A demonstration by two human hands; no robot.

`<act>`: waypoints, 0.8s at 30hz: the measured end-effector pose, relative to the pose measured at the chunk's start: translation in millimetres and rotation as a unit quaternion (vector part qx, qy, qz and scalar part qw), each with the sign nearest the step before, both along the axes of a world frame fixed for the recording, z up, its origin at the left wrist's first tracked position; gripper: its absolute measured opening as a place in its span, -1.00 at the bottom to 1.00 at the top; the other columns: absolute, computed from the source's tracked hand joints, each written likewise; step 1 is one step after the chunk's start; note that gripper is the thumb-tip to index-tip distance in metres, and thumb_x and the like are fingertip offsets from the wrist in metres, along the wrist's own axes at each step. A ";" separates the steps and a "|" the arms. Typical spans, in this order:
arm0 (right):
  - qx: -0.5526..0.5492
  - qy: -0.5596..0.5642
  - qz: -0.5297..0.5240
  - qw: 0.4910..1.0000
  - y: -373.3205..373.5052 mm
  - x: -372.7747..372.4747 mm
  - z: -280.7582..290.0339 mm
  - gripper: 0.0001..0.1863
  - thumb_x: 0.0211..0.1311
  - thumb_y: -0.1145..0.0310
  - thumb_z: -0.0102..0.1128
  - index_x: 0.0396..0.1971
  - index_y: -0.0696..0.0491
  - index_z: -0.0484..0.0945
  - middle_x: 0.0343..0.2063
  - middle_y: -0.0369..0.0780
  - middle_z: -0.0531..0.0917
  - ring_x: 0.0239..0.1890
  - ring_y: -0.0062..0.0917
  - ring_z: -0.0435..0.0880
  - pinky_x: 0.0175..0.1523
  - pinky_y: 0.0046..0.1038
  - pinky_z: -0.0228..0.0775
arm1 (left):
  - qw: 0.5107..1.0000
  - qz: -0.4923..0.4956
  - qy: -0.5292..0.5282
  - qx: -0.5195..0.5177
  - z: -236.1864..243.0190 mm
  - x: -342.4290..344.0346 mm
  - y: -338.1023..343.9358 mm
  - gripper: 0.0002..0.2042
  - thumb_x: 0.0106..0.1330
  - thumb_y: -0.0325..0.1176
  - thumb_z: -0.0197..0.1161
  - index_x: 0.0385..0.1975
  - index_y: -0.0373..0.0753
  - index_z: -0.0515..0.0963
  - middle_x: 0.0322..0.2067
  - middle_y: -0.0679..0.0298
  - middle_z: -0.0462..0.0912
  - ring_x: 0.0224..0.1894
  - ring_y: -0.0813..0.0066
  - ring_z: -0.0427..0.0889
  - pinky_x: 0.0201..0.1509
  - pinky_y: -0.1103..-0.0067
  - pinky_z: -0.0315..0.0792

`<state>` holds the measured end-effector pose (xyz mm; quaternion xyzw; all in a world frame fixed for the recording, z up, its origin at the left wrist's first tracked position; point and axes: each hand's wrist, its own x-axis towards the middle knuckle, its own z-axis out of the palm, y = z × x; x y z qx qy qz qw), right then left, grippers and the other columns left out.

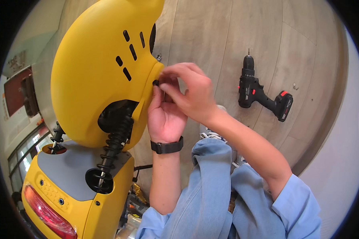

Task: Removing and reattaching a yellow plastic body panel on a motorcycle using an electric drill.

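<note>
A large rounded yellow plastic shell [87, 71] with black slots fills the left half of the view. At its right edge, both my hands meet around a small black round piece [155, 83]. My left hand [166, 119], palm up and wearing a black wristband [166, 146], presses its thumb tip against that piece; its fingers are partly hidden behind my other hand. From the right, my right hand [193, 89] reaches over with fingers bent and pinched together beside the shell's rim. Whatever lies between the right fingertips is too covered to make out.
A black cordless drill [249, 87] lies on the wood floor to the right. Black coil springs [115, 141] join the shell to a yellow and grey body [75, 171] with a red light [48, 211]. Small metal bits [295, 86] lie near the drill. Clutter sits at lower left.
</note>
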<state>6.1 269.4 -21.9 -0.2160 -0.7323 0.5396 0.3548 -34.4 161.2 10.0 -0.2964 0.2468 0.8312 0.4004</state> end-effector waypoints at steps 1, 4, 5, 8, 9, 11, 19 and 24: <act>-0.022 0.000 0.019 1.000 7.0 11.8 -0.9 -0.75 -0.02 0.47 0.36 -0.26 0.06 0.62 -0.34 -0.19 0.69 -0.14 -0.29 0.66 -0.02 -0.30 0.47 | 1.000 0.016 0.003 -0.023 -4.9 1.3 -1.1 -0.74 0.51 -0.22 0.07 0.10 -0.07 0.52 0.11 0.40 0.60 0.22 0.50 0.48 0.34 0.29 0.24; 0.054 -0.168 0.032 0.984 43.5 76.8 -3.0 -0.61 0.01 0.48 0.32 -0.08 0.09 0.54 -0.10 -0.13 0.63 -0.02 -0.23 0.60 0.08 -0.27 0.46 | 0.994 0.074 -0.055 -0.054 14.2 0.1 4.5 -0.77 0.47 -0.27 0.13 0.05 -0.08 0.55 0.07 0.44 0.64 0.19 0.55 0.50 0.26 0.33 0.23; 0.093 -0.224 0.016 0.970 57.4 101.6 -10.0 -0.56 0.00 0.48 0.32 -0.04 0.09 0.52 -0.06 -0.10 0.60 0.04 -0.21 0.56 0.12 -0.26 0.43 | 0.994 0.077 -0.058 -0.052 15.0 1.3 7.2 -0.77 0.47 -0.27 0.13 0.05 -0.08 0.55 0.07 0.44 0.64 0.19 0.55 0.50 0.26 0.33 0.23; 0.203 -0.420 0.004 0.885 81.6 173.0 -24.6 -0.40 -0.06 0.54 0.28 0.11 0.12 0.43 0.05 -0.05 0.51 0.16 -0.15 0.46 0.24 -0.20 0.32 | 0.992 0.103 -0.069 -0.036 17.9 3.0 14.4 -0.77 0.45 -0.29 0.15 0.04 -0.09 0.55 0.08 0.49 0.63 0.20 0.59 0.49 0.20 0.39 0.22; 0.197 -0.420 0.007 0.886 80.3 192.8 -38.6 -0.40 -0.06 0.54 0.28 0.11 0.12 0.43 0.05 -0.05 0.51 0.16 -0.15 0.46 0.24 -0.20 0.32 | 0.991 0.102 -0.074 -0.050 15.8 2.6 15.7 -0.77 0.46 -0.29 0.14 0.04 -0.08 0.55 0.09 0.49 0.62 0.21 0.59 0.49 0.20 0.38 0.22; 0.237 -0.474 0.059 0.846 72.9 218.9 -52.6 -0.29 -0.11 0.59 0.23 0.19 0.17 0.35 0.07 -0.04 0.50 0.18 -0.14 0.43 0.29 -0.18 0.26 | 0.990 0.099 -0.083 -0.056 14.9 2.7 13.9 -0.78 0.46 -0.29 0.14 0.05 -0.08 0.55 0.10 0.50 0.62 0.21 0.59 0.48 0.21 0.37 0.22; 0.182 -0.510 0.008 0.840 77.5 181.4 -85.8 -0.16 -0.17 0.56 0.25 0.29 0.10 0.25 -0.13 -0.06 0.58 -0.11 -0.16 0.62 -0.07 -0.24 0.49 | 0.989 0.097 -0.072 -0.082 16.3 6.8 20.1 -0.78 0.44 -0.27 0.17 0.03 0.00 0.57 0.11 0.56 0.60 0.24 0.57 0.45 0.23 0.26 0.20; 0.005 -0.336 0.042 0.941 66.2 175.7 -38.1 -0.42 -0.01 0.44 0.32 0.11 0.08 0.47 -0.37 -0.07 0.65 -0.35 -0.22 0.68 -0.22 -0.36 0.52 | 0.992 0.084 -0.062 -0.071 14.1 5.7 13.3 -0.78 0.43 -0.24 0.17 0.01 0.04 0.61 0.11 0.59 0.61 0.25 0.55 0.44 0.28 0.21 0.17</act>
